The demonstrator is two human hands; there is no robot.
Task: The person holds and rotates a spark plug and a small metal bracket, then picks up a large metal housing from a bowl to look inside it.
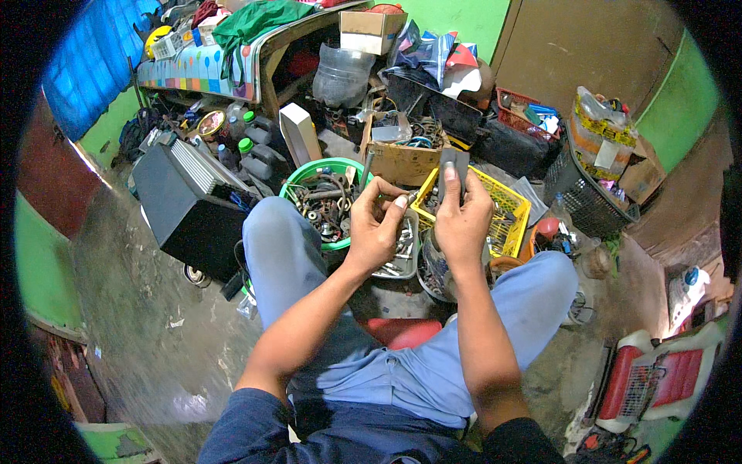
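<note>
Yellow plastic basket (504, 188) taken as landmark; small loose items lie inside it. Right hand (464, 220): raised, seen against the basket's left part, gripping a flat dark-grey block (456, 161) upright, thumb pressed on the near face, fingers behind. Block appears at the basket's far-left corner. Left hand (377, 224): just left of the basket, thumb and forefinger brought together in a pinch; cannot tell what, if anything, sits between the tips. Green basin (290, 182), left of the basket, filled with mixed metal parts. Grey tray (394, 275), on the basket's near-left side, contains small metallic pieces, partly hidden by the left hand. Cardboard box (410, 161) on the basket's far-left side, holding cables and assorted items. Dark mesh crate (585, 197) to the basket's right, loaded with packages. Black cabinet (193, 228) well to its left, beyond the basin.
</note>
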